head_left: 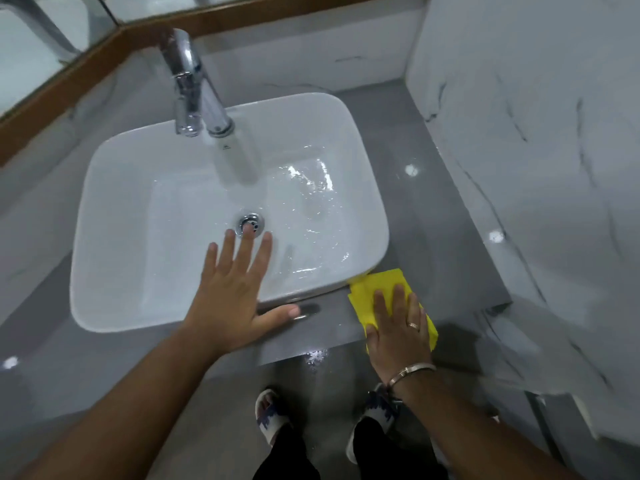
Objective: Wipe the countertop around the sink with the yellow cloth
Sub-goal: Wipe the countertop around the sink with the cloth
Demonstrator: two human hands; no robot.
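Right hand (398, 327) flat, fingers spread, pressing folded yellow cloth (377, 289) onto grey polished counter (433, 237) at sink's near right corner — nothing gripped. Left hand (232, 296) open-palmed over white rectangular ceramic sink (138, 216) — chrome tap (194, 84) beyond.

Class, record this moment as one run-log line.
step: wiping | right hand: flat on yellow cloth, front-right countertop | left hand: open over sink front rim | tap: running

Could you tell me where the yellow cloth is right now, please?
The yellow cloth lies flat on the grey countertop at the sink's front right corner, pressed under the right hand.
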